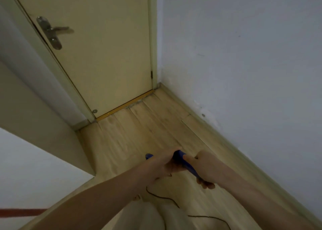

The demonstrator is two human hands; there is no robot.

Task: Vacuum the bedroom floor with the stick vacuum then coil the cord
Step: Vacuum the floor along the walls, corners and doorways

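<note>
Both my hands grip the blue handle (183,160) of the stick vacuum, low in the middle of the head view. My left hand (163,166) wraps the upper part of the handle. My right hand (204,168) closes on its lower right part. The vacuum's body and floor head are hidden behind my hands and arms. A thin dark cord (167,198) trails from under my left hand over the light wooden floor (139,134) toward the bottom edge.
A closed cream door (97,55) with a metal lever handle (52,32) stands ahead. A grey-white wall (244,55) with a skirting board runs along the right. A pale wall corner (43,125) juts in at the left. My light trousers show at the bottom.
</note>
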